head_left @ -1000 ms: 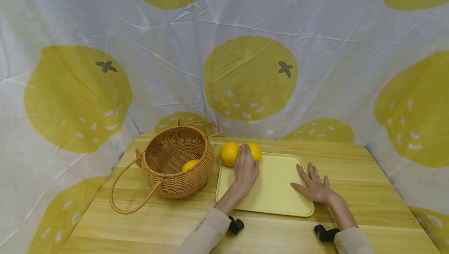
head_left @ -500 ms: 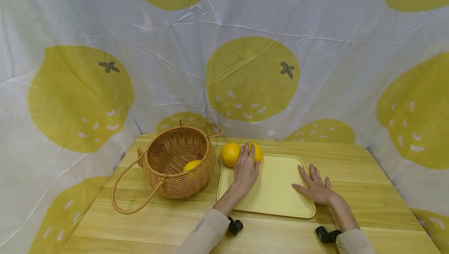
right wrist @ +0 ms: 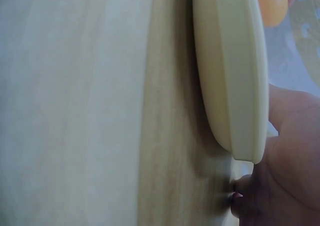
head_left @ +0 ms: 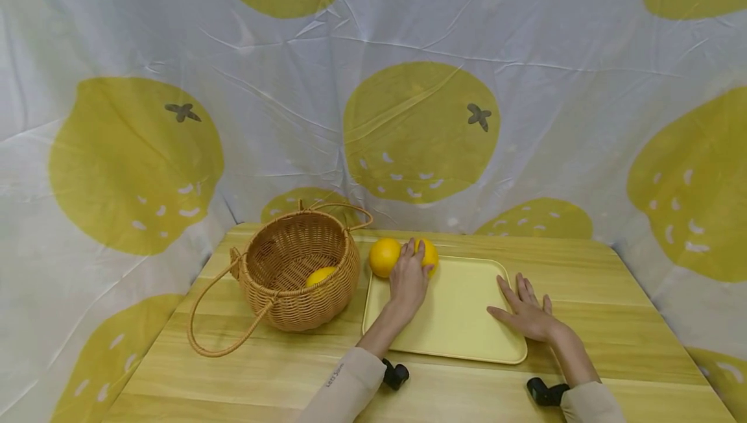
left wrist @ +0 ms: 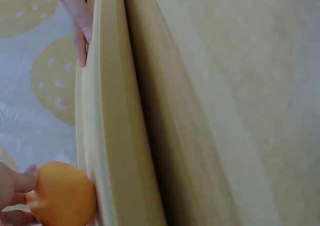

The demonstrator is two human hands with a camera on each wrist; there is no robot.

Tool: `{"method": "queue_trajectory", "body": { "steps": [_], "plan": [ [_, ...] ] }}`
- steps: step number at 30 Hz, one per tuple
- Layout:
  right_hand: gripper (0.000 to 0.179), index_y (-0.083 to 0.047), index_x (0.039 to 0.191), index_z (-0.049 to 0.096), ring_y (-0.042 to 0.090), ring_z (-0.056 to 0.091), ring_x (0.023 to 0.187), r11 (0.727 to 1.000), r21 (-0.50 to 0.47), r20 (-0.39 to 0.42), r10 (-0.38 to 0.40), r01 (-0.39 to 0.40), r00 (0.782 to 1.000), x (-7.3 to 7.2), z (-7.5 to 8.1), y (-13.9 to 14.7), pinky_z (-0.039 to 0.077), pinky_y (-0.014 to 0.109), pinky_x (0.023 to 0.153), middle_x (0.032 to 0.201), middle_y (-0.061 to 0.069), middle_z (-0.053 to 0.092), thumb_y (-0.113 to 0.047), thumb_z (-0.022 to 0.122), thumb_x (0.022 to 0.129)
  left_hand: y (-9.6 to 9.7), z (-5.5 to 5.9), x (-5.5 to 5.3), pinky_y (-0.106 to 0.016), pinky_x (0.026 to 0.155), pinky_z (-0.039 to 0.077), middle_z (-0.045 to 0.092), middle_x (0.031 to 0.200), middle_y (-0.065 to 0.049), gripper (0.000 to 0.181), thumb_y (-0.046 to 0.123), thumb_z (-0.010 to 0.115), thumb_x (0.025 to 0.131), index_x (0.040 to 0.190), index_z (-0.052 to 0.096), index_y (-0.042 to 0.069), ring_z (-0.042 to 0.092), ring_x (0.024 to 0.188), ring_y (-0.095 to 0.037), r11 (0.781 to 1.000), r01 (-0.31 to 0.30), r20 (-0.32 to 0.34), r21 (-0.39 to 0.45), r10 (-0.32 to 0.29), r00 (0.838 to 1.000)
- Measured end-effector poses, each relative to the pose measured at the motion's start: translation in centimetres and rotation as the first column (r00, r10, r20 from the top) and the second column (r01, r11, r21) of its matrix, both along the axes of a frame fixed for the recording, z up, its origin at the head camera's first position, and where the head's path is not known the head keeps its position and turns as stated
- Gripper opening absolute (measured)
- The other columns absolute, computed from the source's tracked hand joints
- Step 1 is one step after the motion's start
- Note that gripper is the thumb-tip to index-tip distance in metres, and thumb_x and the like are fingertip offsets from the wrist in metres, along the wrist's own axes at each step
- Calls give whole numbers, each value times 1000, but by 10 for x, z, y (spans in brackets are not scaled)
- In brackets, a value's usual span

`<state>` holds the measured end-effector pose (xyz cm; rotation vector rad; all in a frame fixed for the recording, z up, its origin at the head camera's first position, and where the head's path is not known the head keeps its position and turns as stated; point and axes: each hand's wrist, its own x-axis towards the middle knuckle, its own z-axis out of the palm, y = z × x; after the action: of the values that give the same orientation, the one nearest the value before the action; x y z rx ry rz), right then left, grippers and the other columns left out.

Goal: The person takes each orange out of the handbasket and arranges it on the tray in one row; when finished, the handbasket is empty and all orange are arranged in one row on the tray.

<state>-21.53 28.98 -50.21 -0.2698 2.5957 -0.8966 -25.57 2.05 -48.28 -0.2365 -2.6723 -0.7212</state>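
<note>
Two oranges sit at the far left of a pale yellow tray (head_left: pixel 461 306): a left orange (head_left: pixel 384 257) and a right orange (head_left: pixel 430 255). My left hand (head_left: pixel 408 283) reaches over the tray and grips the right orange, its fingers partly covering the fruit. In the left wrist view, thumb and fingers hold that orange (left wrist: pixel 65 193) beside the tray rim. At the tray's right edge rests my right hand (head_left: pixel 528 316), fingers spread. Its palm (right wrist: pixel 290 161) lies against the tray corner in the right wrist view.
A wicker basket (head_left: pixel 303 309) with looped handles stands left of the tray, one yellow fruit (head_left: pixel 320 275) inside it. A wooden table (head_left: pixel 467 390) carries everything. Behind hangs a lemon-print cloth (head_left: pixel 420 34). Black wrist cameras sit under both sleeves.
The left hand's fingers have spread and bent more around the right orange. My right hand stays at the tray edge. The head view has shifted slightly.
</note>
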Motion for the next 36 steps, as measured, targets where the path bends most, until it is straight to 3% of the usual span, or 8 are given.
{"method": "queue_trajectory", "body": {
  "steps": [10,24,31,36],
  "plan": [
    [89,-2,166,3,56,-22,152,1000,-5,0,-1,1,1000,0,-1,-1,-26,80,106,164,37,-25,-48,51,106,0,0,-3,-41,87,63,64,143,-17,54,25,81,88,137,67,5,65,128,-33,999,-17,-30,-28,16,999],
    [89,-4,166,2,55,-23,152,1000,12,0,1,-1,1000,-1,0,1,-26,80,106,164,36,-25,-50,50,107,0,7,1,-43,87,63,54,152,-22,59,21,79,91,144,61,3,57,138,-34,999,30,45,-15,-30,999],
    [89,-4,166,2,55,-24,152,1000,11,0,1,-1,1000,0,1,1,-27,79,106,164,36,-25,-49,50,107,-8,10,6,-40,92,61,54,152,-23,56,17,80,90,142,62,2,57,138,-34,997,80,11,17,-80,997],
    [90,-4,166,2,54,-25,152,1000,6,4,3,-3,1000,-1,0,0,-28,79,105,164,35,-26,-48,51,106,-25,25,15,-40,90,62,56,148,-27,51,14,78,92,138,64,-2,64,128,-39,982,164,-38,93,-161,986]
  ]
}}
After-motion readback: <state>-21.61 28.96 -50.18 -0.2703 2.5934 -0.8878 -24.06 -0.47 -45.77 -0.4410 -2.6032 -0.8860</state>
